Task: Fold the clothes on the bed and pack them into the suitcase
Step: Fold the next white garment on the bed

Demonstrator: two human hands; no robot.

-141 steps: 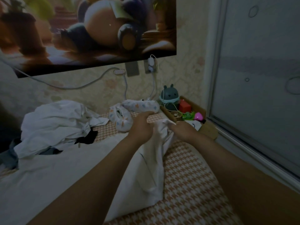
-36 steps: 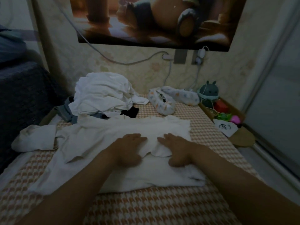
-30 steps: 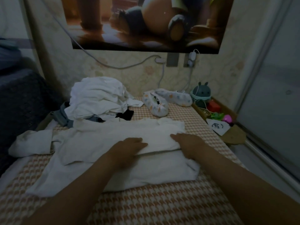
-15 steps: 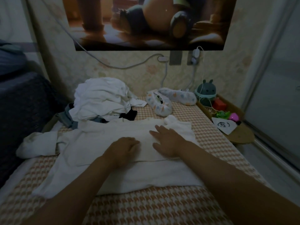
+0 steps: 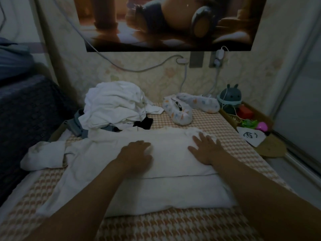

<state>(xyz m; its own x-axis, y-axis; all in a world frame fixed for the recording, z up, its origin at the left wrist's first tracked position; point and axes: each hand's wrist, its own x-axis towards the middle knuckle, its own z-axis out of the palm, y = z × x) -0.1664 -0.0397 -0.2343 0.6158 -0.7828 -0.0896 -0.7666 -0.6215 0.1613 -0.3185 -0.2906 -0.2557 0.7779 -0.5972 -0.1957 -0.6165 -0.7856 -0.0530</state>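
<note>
Pressing flat on a white garment (image 5: 173,188), the left hand (image 5: 137,152) and the right hand (image 5: 205,148) are laid well apart, fingers relaxed and spread, with nothing grasped by either. The garment is spread partly folded across the middle of the houndstooth-patterned bed (image 5: 173,226), its left part bunched toward the bed's edge. Behind it, near the wall, a pile of unfolded clothes (image 5: 114,105), mostly white, is heaped. Just right of the pile, patterned slippers (image 5: 178,112) are seen. Beside the bed's right edge, a white card (image 5: 251,136) is marked with a black scrawl that cannot be read.
</note>
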